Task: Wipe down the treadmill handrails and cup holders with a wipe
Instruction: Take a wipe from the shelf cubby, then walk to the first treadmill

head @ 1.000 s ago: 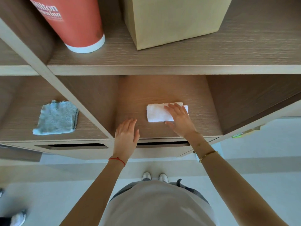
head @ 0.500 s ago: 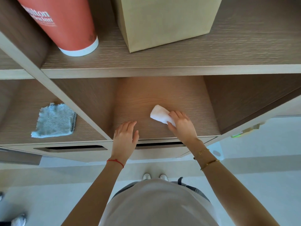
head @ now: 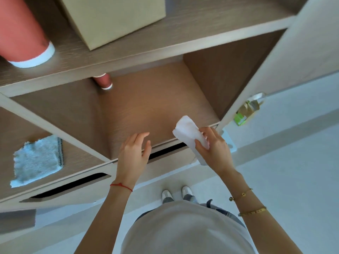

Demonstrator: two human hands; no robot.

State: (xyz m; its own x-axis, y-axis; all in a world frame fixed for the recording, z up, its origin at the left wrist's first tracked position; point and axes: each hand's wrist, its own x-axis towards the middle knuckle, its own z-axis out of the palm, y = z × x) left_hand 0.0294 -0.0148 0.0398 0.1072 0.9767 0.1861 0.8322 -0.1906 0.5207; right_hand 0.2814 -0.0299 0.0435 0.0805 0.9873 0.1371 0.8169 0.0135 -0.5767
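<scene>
A white folded wipe [head: 187, 130] is pinched in my right hand [head: 213, 150], lifted just off the front edge of the middle wooden shelf compartment [head: 146, 110]. Its lower end hangs below my fingers. My left hand [head: 134, 153] hovers over the shelf's front edge, fingers apart and holding nothing. No treadmill, handrail or cup holder is in view.
A grey-blue cloth [head: 36, 160] lies in the left compartment. A large red cup [head: 22, 32] and a cardboard box [head: 113, 17] stand on the upper shelf; a small red cup [head: 103, 81] stands at the back below. A green-labelled item [head: 245, 112] hangs at the right.
My right hand closed on the wipe that lay flat on the shelf and drew it up and toward the front edge. The view has tilted and swung to the right.
</scene>
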